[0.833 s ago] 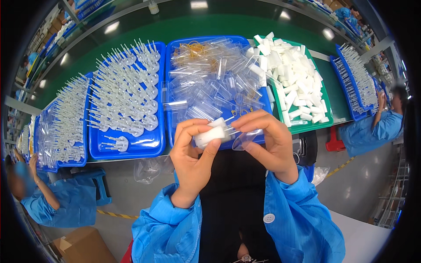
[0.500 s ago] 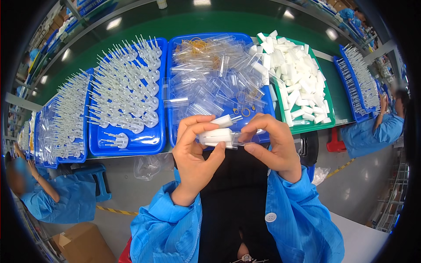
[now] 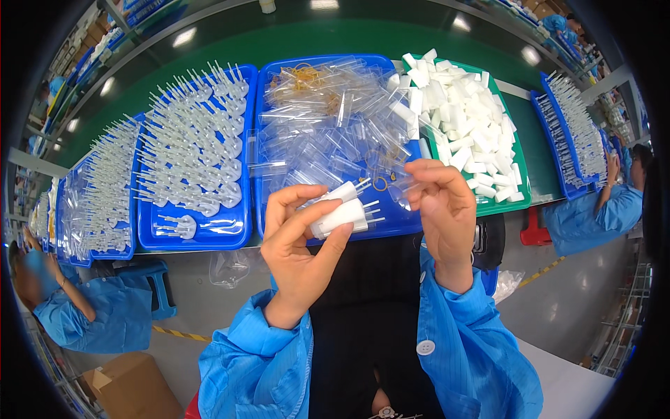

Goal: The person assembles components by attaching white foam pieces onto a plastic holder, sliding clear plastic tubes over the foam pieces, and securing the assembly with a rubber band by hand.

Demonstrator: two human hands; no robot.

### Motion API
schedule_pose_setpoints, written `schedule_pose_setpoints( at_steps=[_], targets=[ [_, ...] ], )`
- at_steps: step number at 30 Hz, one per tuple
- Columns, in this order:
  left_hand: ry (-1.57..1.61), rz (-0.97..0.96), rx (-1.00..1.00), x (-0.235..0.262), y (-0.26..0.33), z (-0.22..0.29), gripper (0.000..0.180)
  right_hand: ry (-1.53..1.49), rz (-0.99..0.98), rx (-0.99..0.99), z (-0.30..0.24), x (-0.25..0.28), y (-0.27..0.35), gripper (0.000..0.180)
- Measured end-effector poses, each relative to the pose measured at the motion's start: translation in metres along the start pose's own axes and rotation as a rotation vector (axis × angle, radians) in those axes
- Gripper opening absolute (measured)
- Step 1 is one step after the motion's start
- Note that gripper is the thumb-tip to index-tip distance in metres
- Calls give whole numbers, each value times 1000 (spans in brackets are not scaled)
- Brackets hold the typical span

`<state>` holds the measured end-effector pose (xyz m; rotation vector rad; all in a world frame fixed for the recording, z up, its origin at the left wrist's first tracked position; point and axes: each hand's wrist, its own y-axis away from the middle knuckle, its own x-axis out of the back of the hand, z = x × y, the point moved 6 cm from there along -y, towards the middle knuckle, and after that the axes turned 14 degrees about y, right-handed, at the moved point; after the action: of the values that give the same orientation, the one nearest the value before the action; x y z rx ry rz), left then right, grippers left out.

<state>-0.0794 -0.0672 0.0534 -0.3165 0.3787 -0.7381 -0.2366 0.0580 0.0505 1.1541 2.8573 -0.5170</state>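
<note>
In my left hand [image 3: 300, 241] is a white pronged plastic part [image 3: 373, 211] with white foam blocks [image 3: 340, 218] around some of its prongs. Thumb and fingers close on it from both sides, and thin prong tips stick out to the right. My right hand [image 3: 444, 209] is raised to the right of it, fingertips pinched on a clear plastic sleeve [image 3: 402, 190], which is hard to make out against the tray. Behind both hands, a blue tray [image 3: 408, 222] holds many clear sleeves [image 3: 335, 133] and tan rubber bands [image 3: 303, 78].
Left stands a blue tray [image 3: 227, 234] of white pronged parts [image 3: 192, 146], with more trays beyond. A green tray [image 3: 520, 202] heaped with white foam blocks [image 3: 474, 126] is on the right. Co-workers in blue sit at left [image 3: 98, 314] and right [image 3: 593, 213].
My right hand has moved up and right, away from the pronged part, with the clear sleeve at its fingertips. My left hand has shifted slightly left and tilted the part.
</note>
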Motion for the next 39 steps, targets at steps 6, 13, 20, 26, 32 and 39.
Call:
schedule_pose_setpoints(
  at_steps=[6, 13, 20, 26, 32, 39],
  targets=[
    [-81, -11, -28, -11, -2, 2, 29, -1, 45, -16, 1, 6, 2, 25],
    [-108, -6, -37, -22, -4, 2, 29, -71, 13, -30, 4, 11, 5, 33],
    [-160, 0, -61, -27, -2, 2, 30, -45, 75, -31, 8, 22, 9, 32],
    [-151, 5, -43, -33, -1, 1, 30, -62, 30, -12, 6, 13, 14, 33],
    [-190, 15, -62, -34, -1, 1, 28, -72, 17, -2, 8, 13, 15, 32],
    [-228, -13, -67, -34, 0, 5, 26, -61, 68, 42, 4, 8, 17, 32]
  ],
)
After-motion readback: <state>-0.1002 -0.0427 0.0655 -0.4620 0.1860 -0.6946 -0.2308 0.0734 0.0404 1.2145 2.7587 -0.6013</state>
